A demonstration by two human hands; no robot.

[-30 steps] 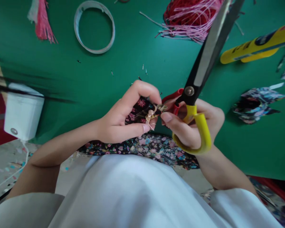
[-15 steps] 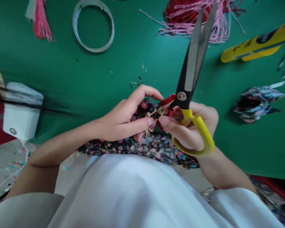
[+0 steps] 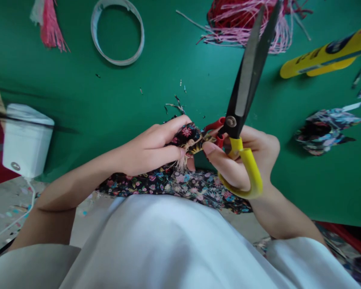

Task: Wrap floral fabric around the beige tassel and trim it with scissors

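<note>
My left hand (image 3: 150, 152) pinches a small bundle of dark floral cloth (image 3: 185, 134) with a frayed beige tuft hanging from it. Yellow-handled scissors (image 3: 254, 172) hang on my right hand (image 3: 234, 162), their narrowly parted blades pointing up and away from me. The right thumb and fingertips also meet at the right end of the bundle, beside red-handled pliers or snips whose working end is hidden. Below both hands, a wider piece of black floral cloth (image 3: 186, 186) lies along the table's front edge.
On the green table (image 3: 168, 72) are a white ring (image 3: 117, 62), a pink tassel (image 3: 51, 28), pink and red cords (image 3: 231, 20), yellow glue bottles (image 3: 313, 60), a floral cloth piece (image 3: 315, 132) and thread scraps. A white device (image 3: 27, 144) with a cable stands at the left.
My left hand has shifted slightly left, with its index finger drawn in, and more of the bundle and tuft shows. The scissors have tilted slightly to the right.
</note>
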